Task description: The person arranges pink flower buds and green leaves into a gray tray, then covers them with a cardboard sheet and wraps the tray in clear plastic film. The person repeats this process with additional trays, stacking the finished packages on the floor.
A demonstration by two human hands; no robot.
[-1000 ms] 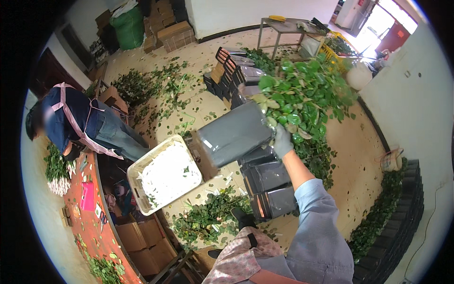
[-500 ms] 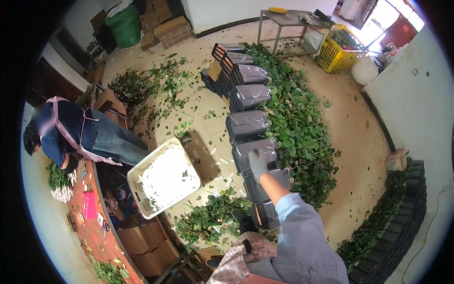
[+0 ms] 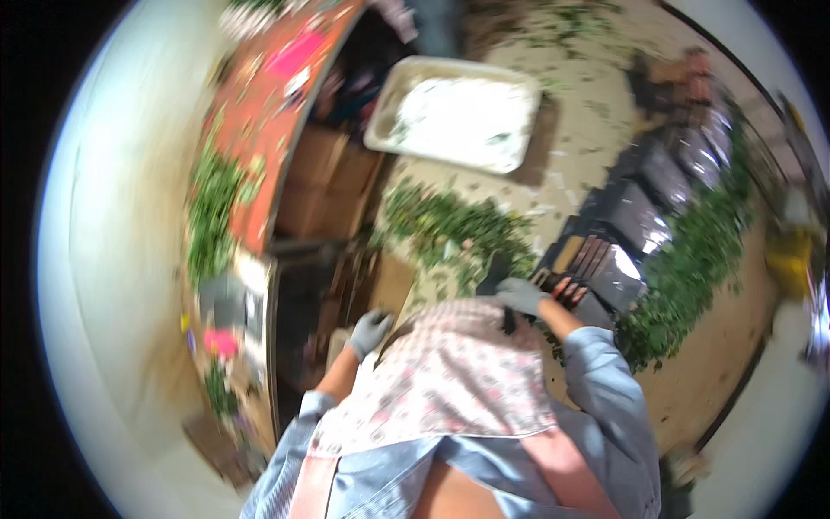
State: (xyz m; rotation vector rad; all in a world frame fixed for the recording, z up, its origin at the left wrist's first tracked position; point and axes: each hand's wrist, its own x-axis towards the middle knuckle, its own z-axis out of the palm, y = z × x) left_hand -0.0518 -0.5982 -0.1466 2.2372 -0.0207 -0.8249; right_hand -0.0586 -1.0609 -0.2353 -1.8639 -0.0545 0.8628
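Observation:
My left hand, in a grey glove, hangs beside the wooden framework under the table. Its fingers look loosely curled, with nothing visible in them. My right hand, also gloved, is at the right edge of my pink patterned apron, fingers stretched leftward and slightly blurred. It appears to hold nothing. Close to it, the near end of the row of dark, clear-wrapped bundles begins, with leafy green stems spreading from their far side. A dark shoe shows just ahead of my apron.
A cream plastic crate with white material inside stands ahead on the floor. Cut greenery lies before me. To the left runs a red-topped table with a pink item, leaves and cardboard boxes beneath. A yellow crate is far right.
My view has swung left and down toward my body. My right hand has left the top of a wrapped bundle and drawn back to my apron. My left hand has come into view.

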